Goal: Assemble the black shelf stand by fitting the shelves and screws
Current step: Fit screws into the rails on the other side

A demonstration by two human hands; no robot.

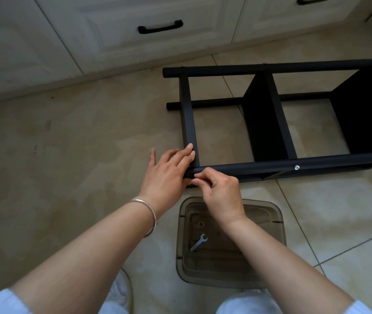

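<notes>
The black shelf stand [277, 123] lies on its side on the tiled floor, its shelves standing upright between four black poles. A silver screw head [296, 167] shows on the near pole. My left hand [169, 168] rests with straight fingers on the leftmost shelf's edge where it meets the near pole. My right hand [219, 189] has its thumb and fingers pinched together at the near pole's left end; whatever small part it pinches is hidden by the fingertips.
A translucent brown plastic box [277, 225] sits on the floor under my right wrist, with a small silver wrench [199, 242] and a washer [201, 224] inside. White cabinets with black handles [160, 27] run along the back. Bare tiles lie to the left.
</notes>
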